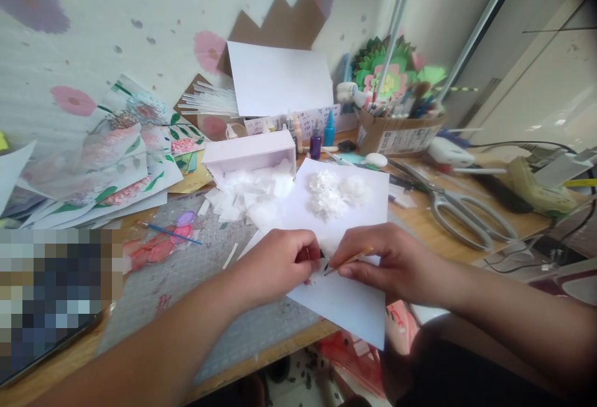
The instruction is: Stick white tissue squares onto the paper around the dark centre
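Fine-tip work, slim yellow tool (pixel 358 255) above the white sheet (pixel 357 310).
My right grip (pixel 389 256) holds the tool pencil-fashion, tip toward 8 o'clock, presumably for fine control. My left grip (pixel 289 258), at the tool's 9 o'clock, is pinched narrow, likely to steady; cannot tell what it holds. Ruffled white clusters (pixel 326 194) sit at 12 o'clock, probably set clear of my wrists.

Left grip (pixel 295 256) and right grip (pixel 368 258) pinch close together.
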{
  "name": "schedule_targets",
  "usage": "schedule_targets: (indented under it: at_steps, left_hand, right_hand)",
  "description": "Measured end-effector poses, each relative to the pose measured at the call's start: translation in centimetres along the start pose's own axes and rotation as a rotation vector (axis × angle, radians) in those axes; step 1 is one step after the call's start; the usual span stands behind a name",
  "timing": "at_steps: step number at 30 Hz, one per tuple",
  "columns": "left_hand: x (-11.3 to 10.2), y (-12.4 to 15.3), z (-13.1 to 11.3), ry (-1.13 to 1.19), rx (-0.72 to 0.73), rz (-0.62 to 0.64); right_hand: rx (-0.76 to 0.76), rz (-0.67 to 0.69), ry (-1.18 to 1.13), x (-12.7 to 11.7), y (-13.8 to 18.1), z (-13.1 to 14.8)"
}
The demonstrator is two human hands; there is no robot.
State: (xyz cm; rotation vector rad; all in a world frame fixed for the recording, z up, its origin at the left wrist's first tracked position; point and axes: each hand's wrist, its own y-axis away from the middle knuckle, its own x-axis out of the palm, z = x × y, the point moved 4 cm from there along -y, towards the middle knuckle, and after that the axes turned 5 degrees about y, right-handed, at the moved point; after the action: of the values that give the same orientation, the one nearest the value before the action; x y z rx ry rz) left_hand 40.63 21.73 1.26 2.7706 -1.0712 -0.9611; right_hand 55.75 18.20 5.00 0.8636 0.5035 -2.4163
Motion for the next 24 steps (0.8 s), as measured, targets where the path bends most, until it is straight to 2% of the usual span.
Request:
schedule_targets:
  at_steps: [5, 10, 13, 17, 22, 24]
  left_hand:
    - [-0.2, 0.3, -0.4, 0.200, -0.048, 0.071]
    - [-0.6, 0.9, -1.9, 0.515, 0.026, 0.110]
    - [-0.4, 0.8, -2.0, 0.406, 0.044, 0.081]
    - [0.2, 0.7, -1.3, 0.230, -0.036, 0.091]
    - [0.8, 0.9, -1.0, 0.371, -0.132, 0.206]
    - [0.8, 0.8, -0.8, 0.379, -0.147, 0.188]
  right_hand:
    - [0.003, -0.042, -0.018, -0.1, 0.0, -0.2]
    - [-0.002, -0.127, -0.334, -1.5, 0.7, -0.3]
    - [0.016, -0.171, -0.465, -2.0, 0.9, -0.6]
    - [0.045, -0.147, -0.458, -1.8, 0.8, -0.7]
    - [0.028, -0.118, -0.446, -1.2, 0.6, -0.6]
    - [0.019, -0.120, -0.439, -1.1, 0.5, -0.7]
